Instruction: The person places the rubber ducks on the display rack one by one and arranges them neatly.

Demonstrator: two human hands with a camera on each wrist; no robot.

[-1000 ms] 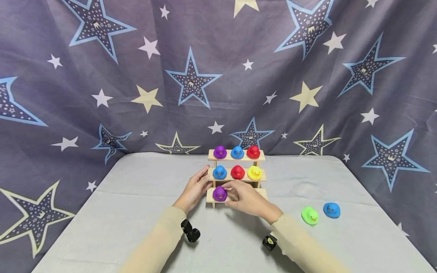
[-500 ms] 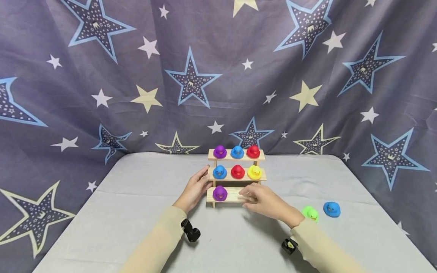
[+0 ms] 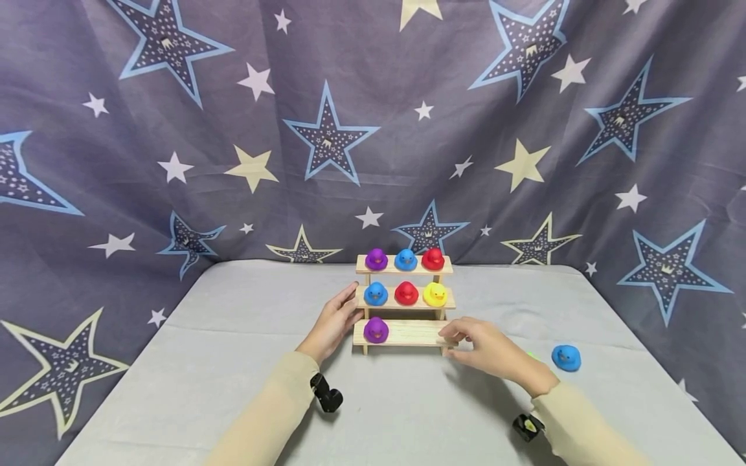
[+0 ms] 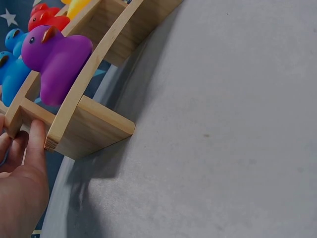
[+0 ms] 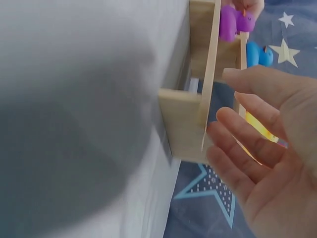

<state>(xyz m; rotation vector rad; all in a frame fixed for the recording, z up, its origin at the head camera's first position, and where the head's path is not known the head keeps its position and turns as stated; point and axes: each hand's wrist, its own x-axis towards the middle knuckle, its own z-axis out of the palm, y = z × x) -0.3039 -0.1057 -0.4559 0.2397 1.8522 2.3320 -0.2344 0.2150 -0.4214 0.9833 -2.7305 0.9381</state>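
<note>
A three-tier wooden display shelf [image 3: 408,333] carries small rubber ducks. On its lowest tier a purple duck [image 3: 375,331] sits at the left end. A blue duck [image 3: 375,294], a red duck [image 3: 406,293] and a yellow duck [image 3: 435,294] fill the middle tier. My left hand [image 3: 331,325] holds the shelf's left side, its fingertips on the wood beside the upright [image 4: 32,109]. At the right end of the lowest tier is my right hand [image 3: 486,348], fingers loosely bent with nothing between them; its fingertips overlap the board's end.
The top tier bears a purple duck [image 3: 376,259], a blue duck [image 3: 405,259] and a red duck [image 3: 433,259]. Right of the shelf lies another blue duck [image 3: 566,357]; a green duck [image 3: 533,355] is mostly hidden behind the right wrist. A star-patterned curtain [image 3: 373,129] hangs behind the grey-covered table [image 3: 245,336].
My right hand has drawn away from the purple duck on the lowest tier and moved right along the board, covering most of the green duck. The left hand keeps its place.
</note>
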